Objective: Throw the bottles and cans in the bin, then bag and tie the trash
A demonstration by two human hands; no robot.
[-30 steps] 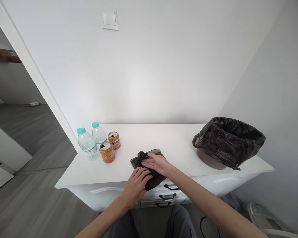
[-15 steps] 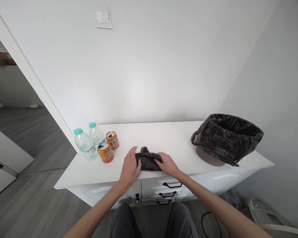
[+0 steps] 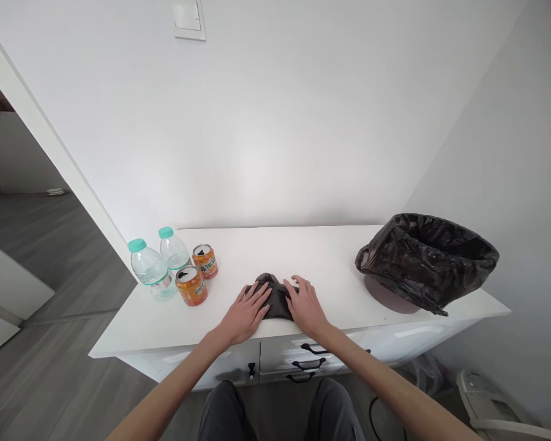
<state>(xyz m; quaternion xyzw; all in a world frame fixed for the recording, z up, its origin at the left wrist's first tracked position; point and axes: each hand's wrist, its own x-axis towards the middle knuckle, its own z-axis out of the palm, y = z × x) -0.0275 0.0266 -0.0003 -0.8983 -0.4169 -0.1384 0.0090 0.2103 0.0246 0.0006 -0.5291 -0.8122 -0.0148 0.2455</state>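
A folded black plastic bag [image 3: 277, 301] lies near the front edge of the white cabinet top, a crumpled part sticking up at its back. Across its left side my left hand [image 3: 247, 311] lies flat with fingers spread, pressing on it. My right hand [image 3: 306, 305] rests on the right end, fingers apart and slightly bent. Neither hand is closed around the bag, and part of it is hidden beneath them. Left of my hands stand two opened orange cans, a front can [image 3: 191, 286] and a rear can [image 3: 205, 261].
Two clear bottles with teal caps, one in front [image 3: 150, 269] and one behind [image 3: 174, 250], stand by the cans. A bin [image 3: 388, 296] lined with a black bag [image 3: 425, 260] stands at the right. Drawer handles [image 3: 309, 364] are below the cabinet's [image 3: 275, 245] front edge.
Both hands have gone from pinching the bag's ends to lying spread on top of it. The bag looks flatter. The camera view has shifted slightly.
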